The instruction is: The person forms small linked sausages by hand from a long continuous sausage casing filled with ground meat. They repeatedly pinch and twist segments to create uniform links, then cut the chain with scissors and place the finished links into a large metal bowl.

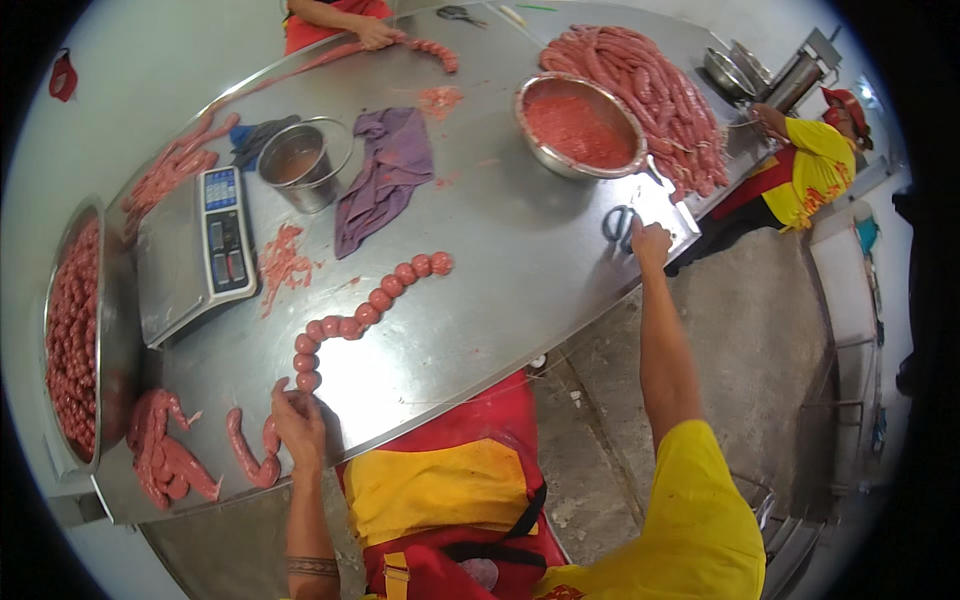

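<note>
My left hand (300,425) is closed on a sausage strand near the table's front left, where a chain of small round links (380,300) curves up and right from it. A short plain length of sausage (240,445) lies just left of that hand, near a heap of sausage pieces (160,450). My right hand (650,243), reached out to the right edge, grips dark-handled scissors (617,225) at the tabletop, below a steel bowl of red minced meat (575,130).
The steel table (470,320) also bears a scale (175,270), bucket (310,185), purple cloth (385,170), meat scraps (285,260) and coiled sausages (670,100). A large basin (118,360) stands left. Co-workers stand at the far edge (330,20) and right (820,170).
</note>
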`<state>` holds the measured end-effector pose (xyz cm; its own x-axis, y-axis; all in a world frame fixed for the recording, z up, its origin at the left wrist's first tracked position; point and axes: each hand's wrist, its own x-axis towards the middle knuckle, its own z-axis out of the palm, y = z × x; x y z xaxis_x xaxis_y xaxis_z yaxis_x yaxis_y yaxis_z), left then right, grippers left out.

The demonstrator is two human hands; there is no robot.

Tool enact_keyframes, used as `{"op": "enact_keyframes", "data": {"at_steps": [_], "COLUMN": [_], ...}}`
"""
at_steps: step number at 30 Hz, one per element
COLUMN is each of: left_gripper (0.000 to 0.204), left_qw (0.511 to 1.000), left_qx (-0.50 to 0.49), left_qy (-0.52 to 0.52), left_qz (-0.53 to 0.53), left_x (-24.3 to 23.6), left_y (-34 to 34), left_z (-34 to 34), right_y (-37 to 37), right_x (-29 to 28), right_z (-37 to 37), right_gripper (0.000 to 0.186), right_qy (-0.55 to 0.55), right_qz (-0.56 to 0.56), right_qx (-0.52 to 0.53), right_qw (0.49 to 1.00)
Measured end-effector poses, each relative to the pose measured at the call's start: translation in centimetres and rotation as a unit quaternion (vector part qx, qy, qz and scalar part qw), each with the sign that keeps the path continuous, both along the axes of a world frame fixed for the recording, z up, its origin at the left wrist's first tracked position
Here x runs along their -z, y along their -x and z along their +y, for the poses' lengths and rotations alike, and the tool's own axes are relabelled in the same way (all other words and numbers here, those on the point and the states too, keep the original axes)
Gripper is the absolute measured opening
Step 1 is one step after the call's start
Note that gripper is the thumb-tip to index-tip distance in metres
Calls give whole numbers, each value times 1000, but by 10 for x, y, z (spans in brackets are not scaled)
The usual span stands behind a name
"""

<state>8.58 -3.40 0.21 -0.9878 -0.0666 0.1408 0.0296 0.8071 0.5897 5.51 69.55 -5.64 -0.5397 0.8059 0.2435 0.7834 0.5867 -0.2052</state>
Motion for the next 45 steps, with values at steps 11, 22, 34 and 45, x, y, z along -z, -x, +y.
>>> {"op": "enact_keyframes", "data": {"at_steps": [11, 22, 34, 45], "left_gripper": [24, 21, 28, 42], "left_qw": [981, 975, 986, 979], "left_qx": [71, 130, 168, 121], "left_qy": [-122, -122, 18, -77], "left_qz": [-133, -134, 9, -143], "left_x": [-8, -43, -39, 12], "left_y": [4, 3, -15, 81], "left_z": [-84, -100, -101, 80], "right_y": [-7, -120, -95, -50], "right_x": [15, -41, -55, 1], "right_z": [-48, -534, -429, 1], "right_gripper": [63, 72, 27, 64], "right_qy": [258, 938, 725, 145], "right_qz": [-43, -82, 177, -7], "right_qx": [-111, -232, -212, -153], "right_qw": [959, 245, 631, 977]}}
